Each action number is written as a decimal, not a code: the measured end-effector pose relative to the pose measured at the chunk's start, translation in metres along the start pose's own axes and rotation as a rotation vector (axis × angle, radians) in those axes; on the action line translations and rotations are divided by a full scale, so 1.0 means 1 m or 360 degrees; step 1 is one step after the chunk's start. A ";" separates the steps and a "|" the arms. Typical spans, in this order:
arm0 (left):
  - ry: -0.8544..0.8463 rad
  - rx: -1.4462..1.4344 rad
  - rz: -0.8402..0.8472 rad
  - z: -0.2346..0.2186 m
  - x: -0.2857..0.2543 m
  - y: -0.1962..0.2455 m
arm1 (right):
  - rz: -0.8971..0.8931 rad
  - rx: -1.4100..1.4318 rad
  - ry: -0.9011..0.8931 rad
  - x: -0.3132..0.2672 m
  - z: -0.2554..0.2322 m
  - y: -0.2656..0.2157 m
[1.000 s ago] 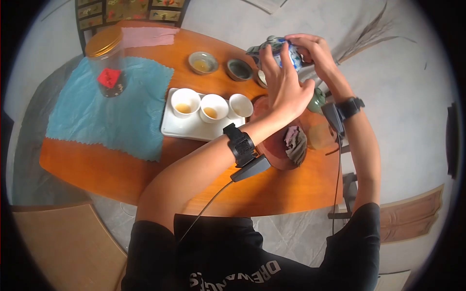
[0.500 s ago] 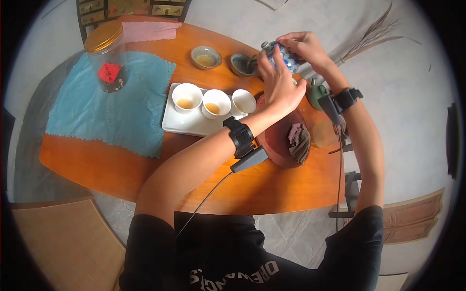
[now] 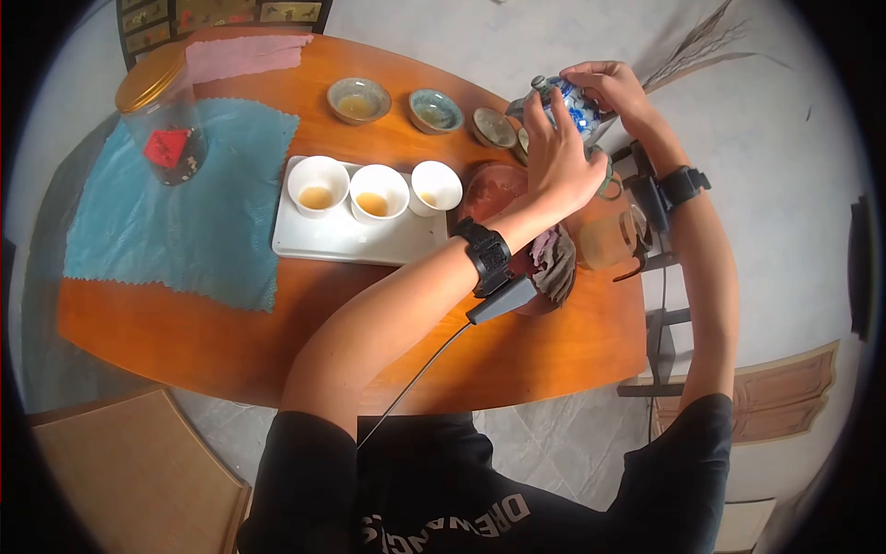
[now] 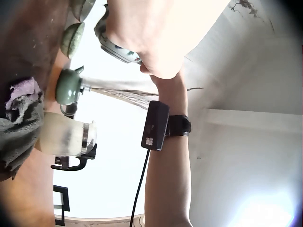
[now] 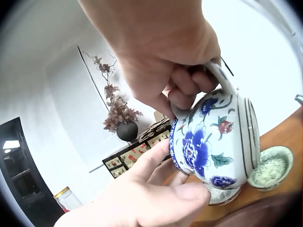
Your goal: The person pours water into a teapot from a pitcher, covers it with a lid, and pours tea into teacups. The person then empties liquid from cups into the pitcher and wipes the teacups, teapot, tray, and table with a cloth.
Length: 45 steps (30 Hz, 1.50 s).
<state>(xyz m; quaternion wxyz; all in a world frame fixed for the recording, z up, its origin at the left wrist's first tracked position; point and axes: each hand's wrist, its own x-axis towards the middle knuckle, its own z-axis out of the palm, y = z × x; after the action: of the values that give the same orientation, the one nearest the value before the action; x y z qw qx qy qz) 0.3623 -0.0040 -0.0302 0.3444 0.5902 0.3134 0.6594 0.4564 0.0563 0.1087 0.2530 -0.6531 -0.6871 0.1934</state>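
A blue-and-white flowered teapot [image 5: 203, 142] is held tilted above the far right of the table. My right hand [image 3: 628, 97] grips its handle [image 5: 222, 80], fingers curled through. Around the body is my left hand [image 3: 565, 171], its fingers at the lid side and its thumb [image 5: 191, 191] against the flowered side. The pot hangs over a row of small bowls: one with yellowish liquid [image 3: 358, 103], a greenish one [image 3: 436, 111] and a pale one [image 3: 494, 127], with another partly hidden behind my left hand. The spout is mostly hidden by the left fingers.
Three white cups with tea, one of them the middle cup [image 3: 378, 194], stand on a white tray [image 3: 318, 242]. A lidded jar [image 3: 164, 115] rests on a blue cloth [image 3: 212, 231]. Near my arms are a grey cloth [image 4: 21, 118], green teapot [image 4: 68, 87] and glass pitcher [image 4: 64, 135].
The teapot, with both hands on it, dipped toward the greenish bowl, then shifted right along the row. The head view has swung slightly, so the table things appear farther left.
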 end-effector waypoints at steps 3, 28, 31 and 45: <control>-0.0014 0.0018 -0.0126 0.004 -0.002 -0.006 | 0.0002 -0.0239 -0.0131 0.009 0.006 -0.002; -0.0220 -0.0223 -0.0125 0.061 -0.012 0.002 | 0.0071 -0.0500 0.0005 -0.013 -0.058 0.028; -0.0213 -0.0249 -0.0249 0.065 -0.015 0.001 | 0.0124 -0.0733 -0.0268 0.001 -0.044 0.024; -0.0105 -0.0333 -0.0689 0.060 0.003 -0.005 | -0.0090 -0.1296 -0.0436 0.049 -0.006 0.018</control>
<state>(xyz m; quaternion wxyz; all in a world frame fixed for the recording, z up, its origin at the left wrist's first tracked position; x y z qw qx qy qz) 0.4221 0.0020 -0.0264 0.5471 0.4917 0.3510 0.5794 0.4735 0.1065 0.1068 -0.1136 -0.6489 -0.7522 -0.0156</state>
